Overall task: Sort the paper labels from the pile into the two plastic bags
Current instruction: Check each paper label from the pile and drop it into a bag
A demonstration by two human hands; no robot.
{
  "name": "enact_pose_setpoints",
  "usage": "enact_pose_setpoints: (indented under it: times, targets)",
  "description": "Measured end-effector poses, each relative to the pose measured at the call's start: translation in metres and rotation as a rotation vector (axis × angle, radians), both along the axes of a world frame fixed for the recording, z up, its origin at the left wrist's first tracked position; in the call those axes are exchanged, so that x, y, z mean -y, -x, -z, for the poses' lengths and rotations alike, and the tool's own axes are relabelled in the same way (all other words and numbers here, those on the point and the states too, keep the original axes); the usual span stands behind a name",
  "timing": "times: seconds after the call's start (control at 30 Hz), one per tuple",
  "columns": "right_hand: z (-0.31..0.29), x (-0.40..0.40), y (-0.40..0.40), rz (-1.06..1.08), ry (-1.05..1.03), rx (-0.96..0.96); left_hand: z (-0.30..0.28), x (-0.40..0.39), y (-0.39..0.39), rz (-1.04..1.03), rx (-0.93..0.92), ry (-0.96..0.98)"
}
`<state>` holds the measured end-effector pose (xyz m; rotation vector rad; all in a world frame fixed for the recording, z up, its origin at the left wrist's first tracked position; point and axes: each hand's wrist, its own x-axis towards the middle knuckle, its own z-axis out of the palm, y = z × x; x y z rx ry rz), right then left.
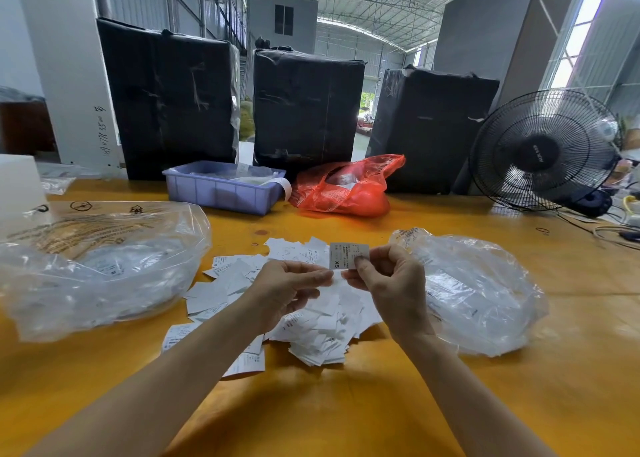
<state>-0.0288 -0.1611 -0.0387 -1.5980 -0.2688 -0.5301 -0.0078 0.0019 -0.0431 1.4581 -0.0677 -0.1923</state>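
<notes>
Label (348,255) in right hand (388,280) pinch

"XS" on the held label (348,255), handwritten digits, unclear, on the white pillar (69,75)

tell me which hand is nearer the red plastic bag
Right. The right hand is almost directly below the red plastic bag; the left hand sits farther left.

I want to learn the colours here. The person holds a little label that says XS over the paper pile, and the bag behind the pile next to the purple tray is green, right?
Almost. In the head view the right hand does hold the XS label over the paper pile, but the bag next to the purple tray is red, not green.
</notes>
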Motion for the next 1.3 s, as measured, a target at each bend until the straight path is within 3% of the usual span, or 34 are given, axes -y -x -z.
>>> enact_pose_setpoints:
  times: [0.3,0.63,0.8,1.07,1.3]
  targets:
    - [0.003,-0.001,0.000,-0.068,0.126,-0.005,0.001,0.000,0.001,0.021,0.015,-0.011]
    - [0.000,0.003,-0.001,-0.265,0.163,-0.211,-0.002,-0.001,0.000,-0.072,0.019,0.023]
    - [-0.001,0.002,-0.001,-0.340,0.343,-0.331,0.001,0.004,0.002,-0.032,0.081,-0.045]
    - [-0.005,0.002,0.002,-0.394,0.580,-0.324,0.003,0.009,0.003,-0.061,0.074,-0.100]
    - [0.003,-0.003,0.000,-0.276,0.411,-0.269,0.002,0.014,0.004,-0.125,0.032,0.061]
